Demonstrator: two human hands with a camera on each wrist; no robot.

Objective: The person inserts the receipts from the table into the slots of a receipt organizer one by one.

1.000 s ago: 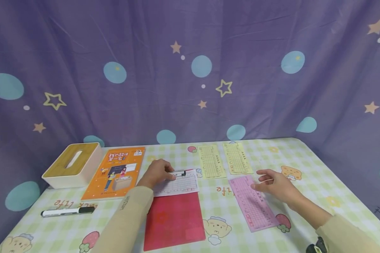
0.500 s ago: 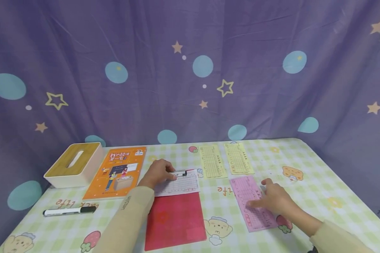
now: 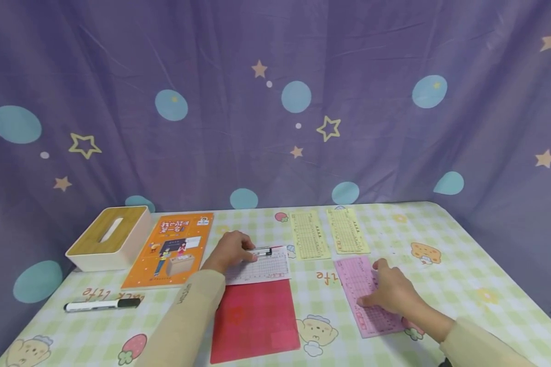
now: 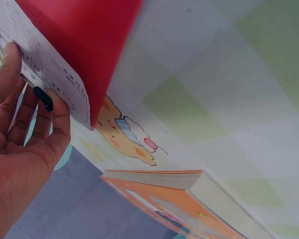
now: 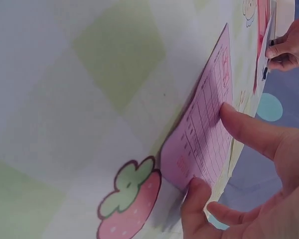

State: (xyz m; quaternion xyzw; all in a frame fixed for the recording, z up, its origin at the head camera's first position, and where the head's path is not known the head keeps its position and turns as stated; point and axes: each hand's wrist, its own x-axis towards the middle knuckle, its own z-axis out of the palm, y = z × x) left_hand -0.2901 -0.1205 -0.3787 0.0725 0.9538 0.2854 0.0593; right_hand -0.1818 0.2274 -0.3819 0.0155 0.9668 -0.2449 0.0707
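Note:
A red clipboard (image 3: pixel 257 323) lies mid-table with a white printed sheet (image 3: pixel 272 268) across its upper part. My left hand (image 3: pixel 231 252) grips its black-ended metal clip (image 3: pixel 263 252), thumb over it and fingers about the top edge, as the left wrist view shows. To the right is a pink printed slip (image 3: pixel 354 272). Over it reaches my right hand (image 3: pixel 394 290), thumb and fingers spread. In the right wrist view the thumb (image 5: pixel 249 129) touches the pink slip's face, and a fingertip meets its near end; whether they pinch it is unclear.
Two yellow slips (image 3: pixel 309 239) lie behind the pink one. On the left are an orange book (image 3: pixel 165 255), a tissue box (image 3: pixel 110 237) with a wooden lid and a black-capped marker (image 3: pixel 101 305). A purple curtain (image 3: pixel 275 168) hangs behind the checked tablecloth (image 3: pixel 330 285).
My right hand has come down and left from beside the pink slip onto it, thumb and fingers spreading over it. The left hand stays on the clip.

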